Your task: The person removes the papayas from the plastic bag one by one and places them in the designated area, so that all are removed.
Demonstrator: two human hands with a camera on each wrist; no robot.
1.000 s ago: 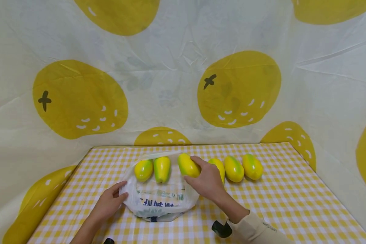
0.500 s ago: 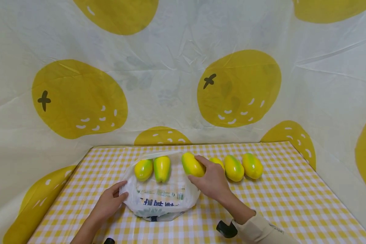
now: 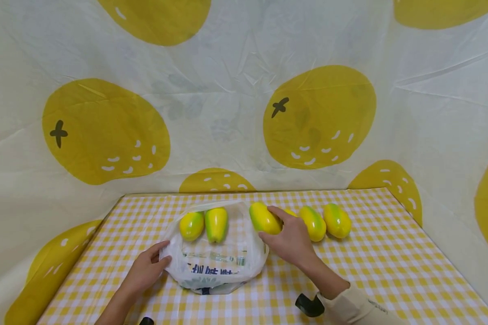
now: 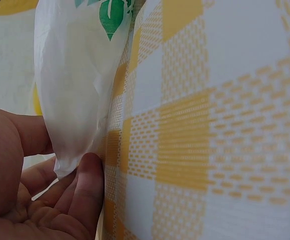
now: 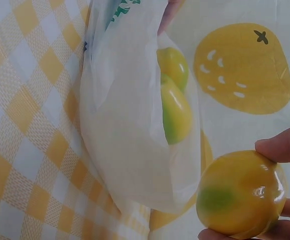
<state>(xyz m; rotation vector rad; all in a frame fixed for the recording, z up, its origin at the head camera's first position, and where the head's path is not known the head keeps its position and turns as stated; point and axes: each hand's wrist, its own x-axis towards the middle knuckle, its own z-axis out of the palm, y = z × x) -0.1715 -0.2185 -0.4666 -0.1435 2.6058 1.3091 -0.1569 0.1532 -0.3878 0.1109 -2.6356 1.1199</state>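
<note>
Shifted rightward since the earlier frame: right hand [image 3: 289,239] and held fruit [image 3: 263,219], from over the bag's right part to its right rim, covering more of the row's leftmost fruit [image 3: 290,211]. Unshifted: left hand [image 3: 146,264] and bag [image 3: 257,261].

Held fruit: yellow and green, just right of centre in the frame's lower half. Pinched between right thumb, at its lower side, and fingers, at its upper side; apparently taken across its width for security on a smooth, rounded skin. Contact with the bag: not possible to tell.

Bag: white plastic, printed, lower centre. Left edge pinched between left thumb and fingers, probably to steady thin film and keep its mouth wide.

Two fruits [image 3: 216,225]: inside the bag, side by side, left of frame centre.

Three fruits [image 3: 312,223]: right of centre, in a row on the checked cloth [image 3: 390,271]; leftmost mostly behind the right hand, the others in plain view, stems and undersides aside.

Backdrop [image 3: 215,108]: pale, fruit-printed, upper half.
</note>
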